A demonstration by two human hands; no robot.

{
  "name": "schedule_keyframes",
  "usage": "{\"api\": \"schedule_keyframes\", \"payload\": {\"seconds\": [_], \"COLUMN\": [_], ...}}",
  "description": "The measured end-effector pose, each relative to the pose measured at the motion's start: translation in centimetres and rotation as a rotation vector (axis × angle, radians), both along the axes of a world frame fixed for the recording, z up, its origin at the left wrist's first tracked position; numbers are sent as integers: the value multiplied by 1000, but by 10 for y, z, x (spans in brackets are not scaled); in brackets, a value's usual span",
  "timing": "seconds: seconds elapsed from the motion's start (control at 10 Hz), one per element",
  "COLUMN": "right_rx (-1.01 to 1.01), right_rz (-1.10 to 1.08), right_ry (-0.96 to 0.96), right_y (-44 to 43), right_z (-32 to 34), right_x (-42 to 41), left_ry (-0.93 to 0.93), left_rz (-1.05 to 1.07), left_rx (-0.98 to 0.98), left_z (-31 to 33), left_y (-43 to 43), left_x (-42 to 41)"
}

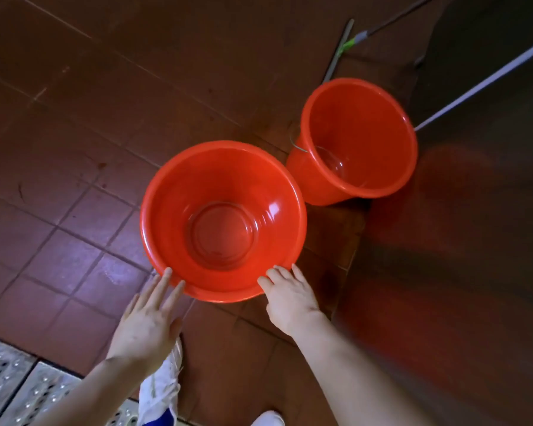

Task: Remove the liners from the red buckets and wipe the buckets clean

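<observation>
Between the two hands sits the near bucket (pixel 173 210), standing on the brown tile floor (pixel 74 87). The left hand (pixel 148 321) is flat, with straight fingers touching the bucket's outside just under the rim. The right hand (pixel 290 299) lays its fingertips on the rim at the other side. It does not look wrapped around anything, so both hands look open.

Past the right hand, a little farther off, stands the far bucket (pixel 351 118). It is close beside the near one and looks tipped a bit in this view.

I see no liner in either bucket. Both look bare and shiny inside. So I think the liner part is done, and now it is about wiping, or putting this bucket in its place.

Under the left wrist hangs a white thing (pixel 163 382). It may be a cloth or a pulled-out liner, but I cannot tell which. Neither hand holds it.

If wiping comes next, one hand needs to pick up a cloth while the other holds the rim steady, so the light bucket does not slide or tip. Then the cloth goes round the inside wall and down to the bottom.

A white pole (pixel 486 78) leans far beyond the right hand, and a metal grate (pixel 10 382) lies beside the left arm.
</observation>
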State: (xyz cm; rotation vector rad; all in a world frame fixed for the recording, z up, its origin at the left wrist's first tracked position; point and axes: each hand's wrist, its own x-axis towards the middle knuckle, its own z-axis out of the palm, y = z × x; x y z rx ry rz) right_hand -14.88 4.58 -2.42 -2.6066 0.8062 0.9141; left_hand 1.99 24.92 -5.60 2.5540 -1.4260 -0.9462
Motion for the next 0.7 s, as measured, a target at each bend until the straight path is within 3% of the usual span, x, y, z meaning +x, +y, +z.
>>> {"api": "schedule_keyframes", "payload": {"seconds": [0.4,0.6,0.7], "right_rx": [-34,-18,-36], "right_rz": [-200,-266,-311], "right_ry": [199,295,247], "right_y": [-9,-3,2], "right_z": [4,15,27], "right_x": [-143,-165,-159], "left_ry": [49,39,39], "left_rz": [-281,-356,-401], "left_rx": [18,140,199], "left_z": [-6,2,17], "left_y": [-31,-52,-61], "left_x": [-111,-128,-117]}}
